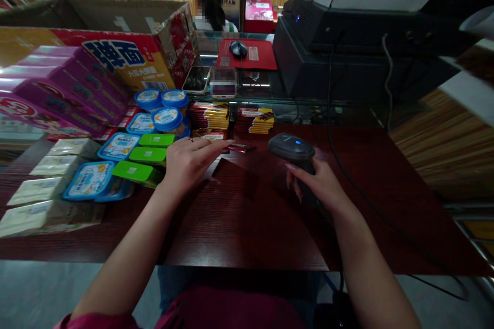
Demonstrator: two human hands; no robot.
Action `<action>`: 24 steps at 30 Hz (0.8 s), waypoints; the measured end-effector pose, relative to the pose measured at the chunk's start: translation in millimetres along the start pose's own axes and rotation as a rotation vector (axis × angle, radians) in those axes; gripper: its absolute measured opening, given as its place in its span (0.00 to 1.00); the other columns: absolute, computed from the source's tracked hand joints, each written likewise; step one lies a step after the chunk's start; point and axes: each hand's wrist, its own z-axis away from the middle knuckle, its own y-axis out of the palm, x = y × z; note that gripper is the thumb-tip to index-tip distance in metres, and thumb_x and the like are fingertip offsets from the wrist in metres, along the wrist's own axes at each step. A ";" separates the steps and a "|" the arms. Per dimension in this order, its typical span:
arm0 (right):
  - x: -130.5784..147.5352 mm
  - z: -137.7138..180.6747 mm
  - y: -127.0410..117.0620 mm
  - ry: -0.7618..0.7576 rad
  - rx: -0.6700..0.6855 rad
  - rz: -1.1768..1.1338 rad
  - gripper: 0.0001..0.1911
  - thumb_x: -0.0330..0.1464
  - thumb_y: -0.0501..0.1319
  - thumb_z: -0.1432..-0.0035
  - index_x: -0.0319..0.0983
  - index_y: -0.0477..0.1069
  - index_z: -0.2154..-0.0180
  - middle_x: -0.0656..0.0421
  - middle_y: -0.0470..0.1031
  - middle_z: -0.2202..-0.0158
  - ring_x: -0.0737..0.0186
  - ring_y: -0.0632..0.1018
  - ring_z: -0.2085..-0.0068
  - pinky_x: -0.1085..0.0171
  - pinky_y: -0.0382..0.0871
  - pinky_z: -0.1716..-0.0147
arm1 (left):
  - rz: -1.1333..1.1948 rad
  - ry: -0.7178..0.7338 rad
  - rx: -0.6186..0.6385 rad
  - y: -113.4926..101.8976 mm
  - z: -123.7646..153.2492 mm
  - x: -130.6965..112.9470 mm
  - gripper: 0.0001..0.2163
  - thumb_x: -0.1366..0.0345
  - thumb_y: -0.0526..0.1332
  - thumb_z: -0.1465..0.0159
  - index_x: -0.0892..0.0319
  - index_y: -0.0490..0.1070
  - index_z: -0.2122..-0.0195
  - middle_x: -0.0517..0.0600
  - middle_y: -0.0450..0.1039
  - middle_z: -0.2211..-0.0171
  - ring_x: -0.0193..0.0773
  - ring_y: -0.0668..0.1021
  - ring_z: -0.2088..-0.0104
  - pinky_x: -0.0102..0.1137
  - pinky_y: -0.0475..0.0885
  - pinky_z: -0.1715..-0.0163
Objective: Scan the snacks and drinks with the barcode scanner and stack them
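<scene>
Gripping what, exactly, is the right hand?

"A dark handheld scanner with a blue light on top. It's held up over the red-brown tabletop, a little right of the middle. Thumb and fingers wrap round its handle, though some fingertips are blurred."

"And the left hand?"

"Stretched out palm down, fingers straight and pressed close together. A thin red packet shows just at their tips. I can't tell whether they pinch it or only rest beside it, because the thumb is hidden."

"What's around that packet?"

"Two stacks of red-and-yellow bars, side by side, just beyond it. Left of the hand, three bright green boxes lie in a row next to blue-lidded tubs, some round, some squarish. Pale packs line up left of those. Purple boxes stand farther back, in front of an open carton."

"Beyond those?"

"On the glass counter, two phones lie side by side, near a red mat with a black mouse on it. A dark machine sits to the right, and a black cable trails across the tabletop. Behind the counter, a person with dark hair is partly visible."
</scene>
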 end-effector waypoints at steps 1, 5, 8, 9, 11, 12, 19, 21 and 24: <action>1.1 0.2 0.3 0.008 -0.002 -0.006 0.24 0.51 0.76 0.48 0.40 0.74 0.65 0.60 0.79 0.77 0.64 0.73 0.85 0.66 0.67 0.88 | 0.034 -0.044 -0.001 0.9 0.6 -0.9 0.12 0.55 0.64 0.27 0.42 0.85 0.46 0.50 0.84 0.66 0.42 0.82 0.66 0.35 0.73 0.60; 7.8 1.6 1.0 0.027 -0.007 -0.017 0.24 0.51 0.77 0.50 0.41 0.73 0.67 0.60 0.78 0.78 0.64 0.72 0.85 0.65 0.68 0.88 | 0.325 -0.225 -0.005 13.6 -2.2 -6.0 0.12 0.56 0.66 0.30 0.46 0.86 0.48 0.48 0.87 0.52 0.46 0.87 0.53 0.35 0.79 0.49; 11.5 2.0 -0.1 0.016 0.001 -0.018 0.22 0.49 0.78 0.49 0.41 0.73 0.68 0.60 0.78 0.78 0.65 0.72 0.85 0.66 0.67 0.87 | 0.663 -0.374 -0.008 26.5 -11.0 -9.6 0.15 0.57 0.69 0.33 0.53 0.85 0.47 0.52 0.86 0.48 0.46 0.86 0.47 0.38 0.79 0.41; 11.7 1.8 -0.8 0.011 0.000 -0.023 0.22 0.49 0.77 0.49 0.41 0.72 0.68 0.61 0.78 0.78 0.65 0.72 0.85 0.66 0.67 0.87 | 0.778 -0.428 -0.009 30.3 -14.8 -10.7 0.18 0.56 0.70 0.35 0.55 0.84 0.46 0.54 0.86 0.48 0.47 0.86 0.47 0.39 0.79 0.42; 10.6 1.2 -2.3 0.005 -0.009 -0.041 0.22 0.50 0.77 0.48 0.42 0.72 0.67 0.61 0.77 0.78 0.65 0.71 0.85 0.66 0.66 0.87 | 0.971 -0.546 -0.006 36.6 -22.6 -13.1 0.21 0.52 0.71 0.37 0.59 0.84 0.46 0.57 0.86 0.48 0.47 0.87 0.49 0.40 0.82 0.46; 9.8 1.0 -3.0 0.006 -0.014 -0.051 0.22 0.50 0.76 0.48 0.42 0.72 0.67 0.61 0.77 0.78 0.65 0.71 0.85 0.66 0.65 0.88 | 1.028 -0.600 -0.005 39.4 -26.3 -14.7 0.22 0.51 0.71 0.37 0.59 0.84 0.47 0.58 0.86 0.49 0.47 0.87 0.51 0.40 0.83 0.48; 10.7 2.8 -4.1 -0.014 -0.053 -0.089 0.22 0.51 0.75 0.45 0.42 0.73 0.64 0.61 0.78 0.76 0.64 0.72 0.83 0.66 0.67 0.86 | 1.013 -0.609 -0.020 66.1 -54.8 -26.0 0.16 0.64 0.74 0.43 0.62 0.82 0.53 0.58 0.87 0.55 0.46 0.87 0.54 0.38 0.83 0.52; 10.8 2.4 -5.0 -0.019 -0.055 -0.088 0.23 0.52 0.75 0.46 0.43 0.72 0.64 0.61 0.78 0.76 0.64 0.72 0.84 0.66 0.66 0.87 | 0.975 -0.564 -0.003 72.2 -68.1 -25.4 0.14 0.68 0.71 0.41 0.62 0.80 0.53 0.57 0.86 0.54 0.46 0.87 0.53 0.39 0.83 0.51; 9.7 0.8 -7.1 -0.031 -0.055 -0.086 0.24 0.53 0.75 0.46 0.43 0.72 0.62 0.61 0.78 0.76 0.64 0.72 0.84 0.65 0.67 0.87 | 0.849 -0.491 0.050 74.2 -94.4 -19.0 0.15 0.73 0.69 0.39 0.61 0.78 0.51 0.56 0.85 0.53 0.46 0.87 0.53 0.39 0.82 0.51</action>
